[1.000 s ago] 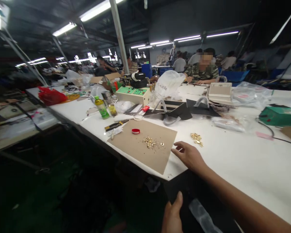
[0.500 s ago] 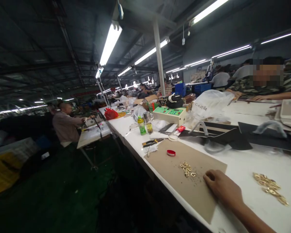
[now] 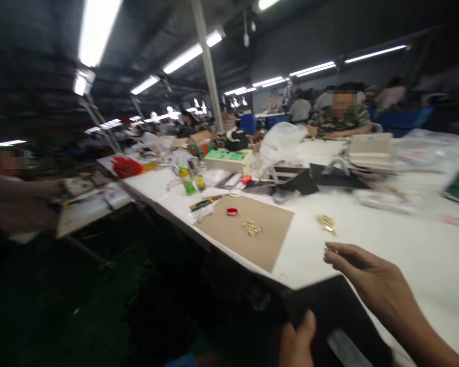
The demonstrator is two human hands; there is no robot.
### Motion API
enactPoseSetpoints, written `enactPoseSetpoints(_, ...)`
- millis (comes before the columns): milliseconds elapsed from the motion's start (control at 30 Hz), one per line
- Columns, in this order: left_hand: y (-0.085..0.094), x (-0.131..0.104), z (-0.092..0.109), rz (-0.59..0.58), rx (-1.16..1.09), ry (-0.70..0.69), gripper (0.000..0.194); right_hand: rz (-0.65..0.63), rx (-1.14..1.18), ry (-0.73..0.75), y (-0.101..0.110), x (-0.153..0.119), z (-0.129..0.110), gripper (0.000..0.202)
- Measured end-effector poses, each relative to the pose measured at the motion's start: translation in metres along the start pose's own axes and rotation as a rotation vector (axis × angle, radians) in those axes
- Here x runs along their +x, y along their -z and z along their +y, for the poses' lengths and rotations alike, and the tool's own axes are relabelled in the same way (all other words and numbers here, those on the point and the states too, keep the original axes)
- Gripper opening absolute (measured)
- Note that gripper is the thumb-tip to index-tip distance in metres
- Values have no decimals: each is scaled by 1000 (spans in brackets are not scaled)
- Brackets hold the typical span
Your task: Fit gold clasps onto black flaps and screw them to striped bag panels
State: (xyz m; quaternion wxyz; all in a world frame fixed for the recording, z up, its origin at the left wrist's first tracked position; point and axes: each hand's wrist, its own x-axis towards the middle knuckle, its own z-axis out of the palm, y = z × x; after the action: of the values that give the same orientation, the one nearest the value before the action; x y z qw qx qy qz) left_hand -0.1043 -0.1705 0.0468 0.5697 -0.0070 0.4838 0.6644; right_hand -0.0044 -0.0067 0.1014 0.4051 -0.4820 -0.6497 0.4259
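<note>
My left hand (image 3: 299, 339) grips the edge of a black flat panel (image 3: 338, 311), thumb on top, at the bottom of the view. A pale, wrapped-looking strip (image 3: 348, 349) lies across the panel. Above the table, to the right of the panel, my right hand (image 3: 375, 278) has thumb and fingers pinched together. A tiny light speck shows at the fingertips, too small to name. Beyond this hand lies a pile of gold metal fittings (image 3: 327, 224). Another pile of small gold fittings (image 3: 252, 228) rests on a brown board (image 3: 277, 244) beside a red ring (image 3: 232, 211).
Pliers (image 3: 204, 204), a green-labelled bottle (image 3: 186, 181) and a control box with a green panel (image 3: 229, 160) stand along the table. Black pieces with pale handles (image 3: 334, 168) lie farther back. A person in a camouflage shirt (image 3: 340, 122) sits across; another person (image 3: 19, 199) works at left.
My right hand has lifted off the brown board's edge and is now pinched in the air. My left hand has come into view with the black panel. The view has swung right.
</note>
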Motion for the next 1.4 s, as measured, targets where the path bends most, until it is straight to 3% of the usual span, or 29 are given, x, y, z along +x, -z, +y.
enactPoseSetpoints(67, -15, 3, -4, -103, 16, -5, 71, 10, 24, 26, 28, -32, 3, 34)
enactPoseSetpoints(133, -29, 9, -8, -216, 63, -62, 66, 2, 34, 3, 46, -58, 12, 32)
enactPoseSetpoints(267, -50, 6, -17, -309, 204, -42, 58, 64, -29, -37, 69, -98, 34, 22)
enactPoseSetpoints(400, -57, -9, -26, -342, 323, -61, 56, 108, -76, 39, 84, -120, 38, 8)
enactPoseSetpoints(800, -59, -19, -36, -351, 619, -215, 49, 95, -170, 179, 93, -129, 42, 7)
enactPoseSetpoints(1000, -62, -28, -36, -374, 811, -309, 47, 158, -229, 163, 91, -134, 42, 7)
enactPoseSetpoints(1200, -62, -33, -36, -389, 807, -343, 43, 224, -324, 106, 91, -137, 45, 9)
enactPoseSetpoints(1400, -57, -38, -37, -390, 809, -389, 44, 241, -492, 290, 87, -141, 39, 13)
